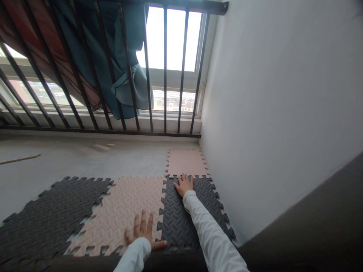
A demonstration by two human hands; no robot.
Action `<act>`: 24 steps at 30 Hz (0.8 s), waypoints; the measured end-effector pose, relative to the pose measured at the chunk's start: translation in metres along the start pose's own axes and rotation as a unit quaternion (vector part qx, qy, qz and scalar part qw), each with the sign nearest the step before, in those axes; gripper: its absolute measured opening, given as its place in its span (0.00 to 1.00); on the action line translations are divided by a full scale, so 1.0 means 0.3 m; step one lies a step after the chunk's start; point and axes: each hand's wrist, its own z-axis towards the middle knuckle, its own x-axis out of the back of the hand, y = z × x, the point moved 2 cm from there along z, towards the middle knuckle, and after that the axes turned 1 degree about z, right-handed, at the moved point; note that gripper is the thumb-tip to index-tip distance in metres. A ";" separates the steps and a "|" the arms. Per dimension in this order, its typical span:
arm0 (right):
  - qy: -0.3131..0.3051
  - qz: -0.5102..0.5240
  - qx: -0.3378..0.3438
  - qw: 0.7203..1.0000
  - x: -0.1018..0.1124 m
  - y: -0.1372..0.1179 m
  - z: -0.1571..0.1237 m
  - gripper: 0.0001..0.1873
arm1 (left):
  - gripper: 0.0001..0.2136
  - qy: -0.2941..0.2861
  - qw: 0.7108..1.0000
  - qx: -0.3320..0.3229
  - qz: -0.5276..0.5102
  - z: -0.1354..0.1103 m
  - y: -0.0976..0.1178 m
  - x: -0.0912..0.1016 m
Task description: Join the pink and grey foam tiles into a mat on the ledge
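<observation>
My left hand [143, 230] lies flat with spread fingers on the near right part of a pink foam mat tile [133, 196]. Its thumb reaches across the seam onto a dark grey foam mat tile [177, 223]. Farther forward, my right hand [184, 184] rests open on that dark tile, its fingertips near the seam with a smaller-looking pink foam tile [187, 162] by the wall. Another dark grey foam tile [62, 211] lies to the left, with gaps showing between its toothed edge and the middle pink tile. Neither hand grips anything.
A white wall [278, 98] rises along the right side. Black metal railings [165, 75] stand ahead before a window, with blue cloth [124, 71] and reddish cloth [56, 64] hanging behind them. A thin stick [21, 159] lies on the pale floor [121, 156] at left.
</observation>
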 end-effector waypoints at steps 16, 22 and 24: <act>0.032 0.023 0.062 0.997 -0.060 -0.158 0.037 0.32 | 0.46 -0.009 1.000 0.015 0.007 -0.016 0.022 0.035; 0.031 0.008 0.077 0.997 -0.071 -0.150 0.038 0.34 | 0.45 -0.046 0.999 0.023 0.015 -0.036 0.037 0.088; 0.024 0.005 0.084 0.996 -0.067 -0.145 0.037 0.35 | 0.46 -0.050 0.998 0.024 0.015 -0.032 0.036 0.084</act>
